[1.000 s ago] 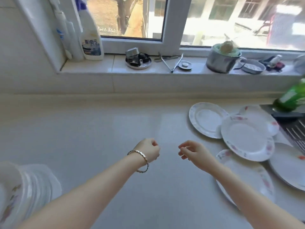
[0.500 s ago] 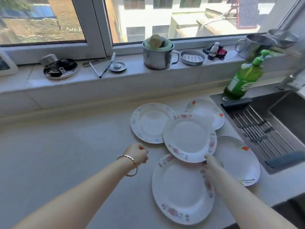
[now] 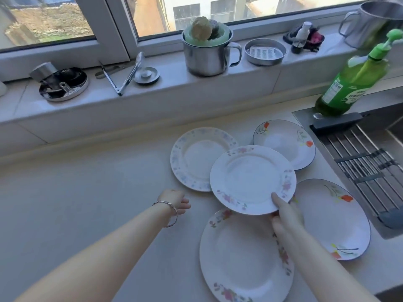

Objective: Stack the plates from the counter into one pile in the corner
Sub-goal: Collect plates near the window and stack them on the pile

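Several white floral plates lie spread on the pale counter. My right hand (image 3: 284, 214) pinches the near rim of the middle plate (image 3: 250, 177), thumb on top, and that plate sits slightly raised over its neighbours. Around it lie a blue-patterned plate (image 3: 192, 158) to the left, a red-flower plate (image 3: 290, 138) behind, another red-flower plate (image 3: 333, 216) to the right, and a large pink-flower plate (image 3: 239, 258) nearest me. My left hand (image 3: 174, 200), with a bracelet on its wrist, hovers loosely curled and empty left of the plates.
A sink with a roll-up drying rack (image 3: 362, 162) borders the plates on the right. A green soap bottle (image 3: 353, 79) stands at the sink's back corner. The windowsill holds a steel mug (image 3: 207, 55), tongs (image 3: 126, 75), a small tin (image 3: 265, 52) and a lid (image 3: 63, 83).
My view swung right from the stacked pile toward the loose plates. My right hand reached the middle plate, took hold of its rim and has begun to tilt it up.
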A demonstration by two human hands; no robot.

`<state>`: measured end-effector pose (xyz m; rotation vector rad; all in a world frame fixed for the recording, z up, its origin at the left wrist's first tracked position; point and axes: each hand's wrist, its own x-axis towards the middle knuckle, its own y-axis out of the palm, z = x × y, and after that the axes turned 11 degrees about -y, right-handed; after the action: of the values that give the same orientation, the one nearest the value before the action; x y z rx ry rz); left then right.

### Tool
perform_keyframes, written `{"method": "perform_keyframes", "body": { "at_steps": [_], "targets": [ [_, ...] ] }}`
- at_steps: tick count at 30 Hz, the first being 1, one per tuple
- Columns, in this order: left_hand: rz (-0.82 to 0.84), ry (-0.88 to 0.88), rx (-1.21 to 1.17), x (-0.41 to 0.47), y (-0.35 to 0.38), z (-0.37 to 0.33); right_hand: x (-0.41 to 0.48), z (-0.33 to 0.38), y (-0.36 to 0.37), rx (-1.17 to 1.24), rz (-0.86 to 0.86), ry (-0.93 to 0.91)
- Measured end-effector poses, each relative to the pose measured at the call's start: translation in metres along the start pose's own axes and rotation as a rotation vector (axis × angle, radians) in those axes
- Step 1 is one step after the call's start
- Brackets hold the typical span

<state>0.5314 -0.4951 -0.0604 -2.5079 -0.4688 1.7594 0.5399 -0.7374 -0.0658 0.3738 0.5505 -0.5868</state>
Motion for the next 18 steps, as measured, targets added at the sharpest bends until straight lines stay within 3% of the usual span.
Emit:
{"method": "perform_keyframes", "body": {
  "at_steps": [4, 8, 12, 18],
  "targets": [
    [0.117, -0.081, -0.326, 0.011, 0.008, -0.021, 0.008, -0.005, -0.005, 0.089, 0.097, 0.067],
    [0.028, -0.063, -0.590, 0.026, 0.019, -0.033, 0.012, -0.004, -0.009, 0.120, 0.214, 0.129],
    [-0.073, -0.025, -0.558, 0.037, 0.022, -0.036, 0.008, 0.002, -0.007, 0.184, 0.320, 0.111],
    [-0.085, 0.053, -0.508, 0.054, 0.008, -0.038, 0.002, 0.012, 0.002, 0.231, 0.375, 0.109]
  ]
}}
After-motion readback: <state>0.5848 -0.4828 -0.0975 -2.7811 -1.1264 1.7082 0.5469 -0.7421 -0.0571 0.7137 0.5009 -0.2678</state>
